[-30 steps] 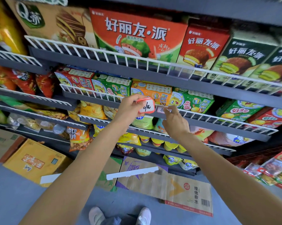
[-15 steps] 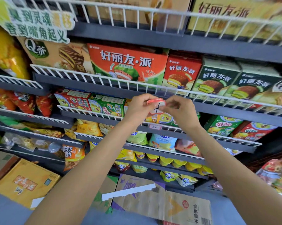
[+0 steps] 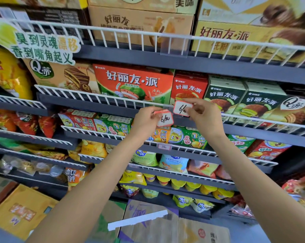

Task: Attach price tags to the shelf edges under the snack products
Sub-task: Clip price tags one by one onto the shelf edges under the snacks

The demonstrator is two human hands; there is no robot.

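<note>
Both hands have risen a shelf since half a second ago, and the one tag they shared is now two.

Right hand [image 3: 203, 114] pinches a single price tag [image 3: 182, 108] by its right end, face out, long axis level along the shelf edge [image 3: 95, 104], touching or just off the white wire rail [image 3: 88, 94] under the red pie box [image 3: 189, 86]. Left hand [image 3: 146, 121] grips the tag stack [image 3: 164, 118] at 8 o'clock of that tag, just beside it. I judge the right hand nearer the rail; seating the tag means pressing it toward 12 o'clock. A lower tag [image 3: 164, 146] hangs at 6 o'clock.
</note>
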